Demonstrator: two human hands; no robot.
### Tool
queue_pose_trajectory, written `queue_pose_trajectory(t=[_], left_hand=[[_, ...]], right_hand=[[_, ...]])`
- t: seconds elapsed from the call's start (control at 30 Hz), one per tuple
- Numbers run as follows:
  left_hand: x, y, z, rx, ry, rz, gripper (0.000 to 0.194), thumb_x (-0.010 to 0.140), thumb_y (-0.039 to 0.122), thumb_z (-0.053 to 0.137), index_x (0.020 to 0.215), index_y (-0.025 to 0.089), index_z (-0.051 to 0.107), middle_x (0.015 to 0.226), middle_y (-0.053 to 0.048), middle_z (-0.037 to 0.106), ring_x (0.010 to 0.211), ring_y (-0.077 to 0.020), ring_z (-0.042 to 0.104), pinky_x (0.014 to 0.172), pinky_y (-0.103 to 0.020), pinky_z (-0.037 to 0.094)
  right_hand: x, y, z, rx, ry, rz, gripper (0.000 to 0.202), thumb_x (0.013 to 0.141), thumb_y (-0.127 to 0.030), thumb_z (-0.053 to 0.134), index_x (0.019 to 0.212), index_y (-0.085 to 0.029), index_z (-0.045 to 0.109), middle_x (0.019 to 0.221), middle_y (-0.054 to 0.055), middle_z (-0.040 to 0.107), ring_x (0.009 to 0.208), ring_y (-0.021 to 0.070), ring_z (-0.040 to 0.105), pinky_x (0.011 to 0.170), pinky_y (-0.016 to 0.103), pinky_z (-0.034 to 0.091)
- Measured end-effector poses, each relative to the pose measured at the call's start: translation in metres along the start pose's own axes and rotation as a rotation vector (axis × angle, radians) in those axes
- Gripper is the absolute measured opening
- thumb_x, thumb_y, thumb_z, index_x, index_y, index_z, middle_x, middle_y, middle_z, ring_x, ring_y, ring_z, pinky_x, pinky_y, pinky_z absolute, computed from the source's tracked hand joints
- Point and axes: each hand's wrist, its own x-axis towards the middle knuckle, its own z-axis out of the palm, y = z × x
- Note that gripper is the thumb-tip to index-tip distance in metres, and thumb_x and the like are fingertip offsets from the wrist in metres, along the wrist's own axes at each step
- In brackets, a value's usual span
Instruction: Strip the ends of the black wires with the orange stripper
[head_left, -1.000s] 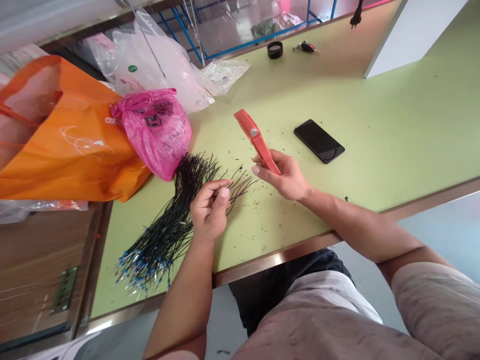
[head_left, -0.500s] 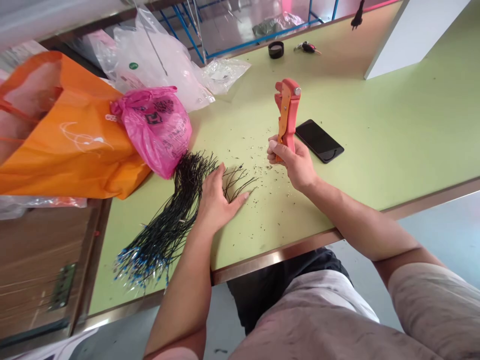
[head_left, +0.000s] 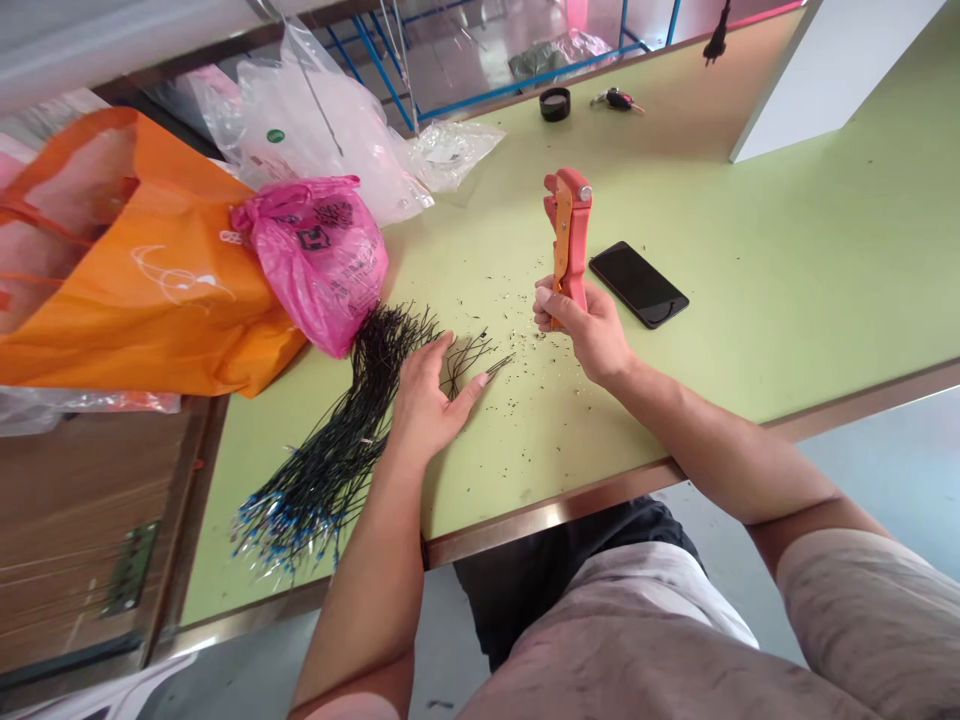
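My right hand [head_left: 596, 328] is closed around the handles of a red and orange wire stripper [head_left: 568, 235], which stands upright with its jaws at the top. My left hand [head_left: 429, 395] rests over the right side of a thick bundle of thin black wires [head_left: 349, 410], thumb spread away from the fingers. A few loose wire ends [head_left: 469, 360] stick out between its thumb and fingers, but the palm side is hidden. Blue and silvery tips [head_left: 281, 525] show at the bundle's near end.
Small clippings [head_left: 525, 335] are scattered on the green tabletop [head_left: 787, 270]. A black phone [head_left: 639, 284] lies right of the stripper. A pink plastic bag [head_left: 322, 260] and an orange bag [head_left: 172, 270] stand left. Farther back are a black round cap [head_left: 555, 104], keys [head_left: 619, 99] and a white panel [head_left: 825, 80].
The wire stripper has tipped slightly to the left in my right hand. My left hand has shifted a little, its thumb drawn slightly back toward the left and up.
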Motion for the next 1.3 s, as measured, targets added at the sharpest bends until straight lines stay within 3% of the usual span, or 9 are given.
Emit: queue_pose_trajectory(t=[0.1,0.23,0.33,0.4,0.67,0.9,1.07,1.2,1.3], left_hand=[[0.003,-0.008,-0.013,0.027,0.126,-0.092,0.070,0.095,0.059,0.071,0.150,0.017,0.060,0.151,-0.023,0.063,0.147,-0.0413,0.055,0.129,-0.063,0.039],[0.006,-0.047,-0.039,0.211,0.319,-0.384,0.064,0.097,0.057,0.067,0.142,0.012,0.063,0.149,-0.030,0.062,0.150,-0.0516,0.047,0.127,-0.078,0.030],[0.004,-0.077,-0.046,0.205,0.240,-0.593,0.074,0.092,0.061,0.067,0.141,0.006,0.060,0.146,-0.033,0.063,0.145,-0.0569,0.052,0.120,-0.082,0.035],[0.004,-0.086,-0.043,0.240,0.123,-0.594,0.078,0.094,0.065,0.059,0.143,0.004,0.059,0.146,-0.036,0.063,0.146,-0.0559,0.053,0.120,-0.079,0.037],[0.007,-0.053,-0.039,0.240,-0.119,-0.380,0.091,0.094,0.073,0.052,0.153,0.005,0.056,0.154,-0.032,0.060,0.151,-0.0472,0.052,0.128,-0.063,0.038],[-0.015,-0.020,-0.056,0.027,-0.462,-0.237,0.128,0.067,0.077,0.088,0.170,0.020,0.039,0.173,-0.023,0.044,0.160,-0.0453,0.044,0.132,-0.061,0.038],[-0.026,-0.003,-0.049,0.104,-0.470,-0.188,0.122,0.064,0.065,0.095,0.167,0.023,0.044,0.170,-0.020,0.049,0.160,-0.0460,0.042,0.131,-0.060,0.039],[-0.020,-0.008,-0.044,0.095,-0.441,-0.198,0.096,0.077,0.060,0.085,0.158,0.020,0.055,0.150,-0.020,0.066,0.144,-0.0428,0.060,0.125,-0.059,0.046],[-0.016,-0.015,-0.051,0.003,-0.452,-0.220,0.099,0.079,0.068,0.081,0.160,0.017,0.054,0.151,-0.021,0.065,0.140,-0.0413,0.064,0.125,-0.059,0.047]], right_hand=[[0.001,0.001,-0.001,-0.008,0.003,-0.005,0.052,0.076,-0.066,0.089,0.096,-0.024,0.066,0.089,0.001,0.065,0.082,0.0165,0.063,0.079,0.036,0.057],[0.001,0.000,-0.001,-0.009,0.002,-0.002,0.052,0.076,-0.066,0.090,0.095,-0.024,0.067,0.088,0.002,0.065,0.082,0.0165,0.063,0.080,0.036,0.057],[0.000,-0.001,0.000,0.006,-0.005,-0.010,0.051,0.076,-0.065,0.090,0.095,-0.024,0.067,0.089,0.002,0.065,0.082,0.0165,0.064,0.080,0.036,0.057],[0.000,-0.001,0.001,0.017,-0.010,-0.014,0.050,0.076,-0.064,0.091,0.095,-0.023,0.068,0.090,0.002,0.066,0.082,0.0165,0.064,0.080,0.037,0.057],[0.004,0.005,-0.001,0.005,0.003,-0.028,0.049,0.077,-0.061,0.091,0.099,-0.024,0.067,0.090,0.001,0.065,0.082,0.0162,0.063,0.077,0.035,0.055],[0.008,0.011,-0.003,-0.024,0.008,-0.012,0.051,0.075,-0.063,0.090,0.097,-0.024,0.065,0.087,0.000,0.063,0.079,0.0156,0.062,0.075,0.035,0.054],[0.010,0.014,-0.005,-0.037,0.023,0.000,0.053,0.074,-0.065,0.090,0.096,-0.024,0.064,0.086,0.000,0.063,0.079,0.0154,0.062,0.074,0.034,0.054],[0.011,0.013,-0.006,-0.037,0.023,0.006,0.053,0.074,-0.065,0.090,0.095,-0.023,0.065,0.086,0.000,0.064,0.080,0.0152,0.061,0.074,0.034,0.054],[0.012,0.014,-0.007,-0.034,0.018,0.002,0.052,0.076,-0.065,0.090,0.095,-0.024,0.065,0.086,0.000,0.063,0.079,0.0155,0.061,0.074,0.034,0.053]])
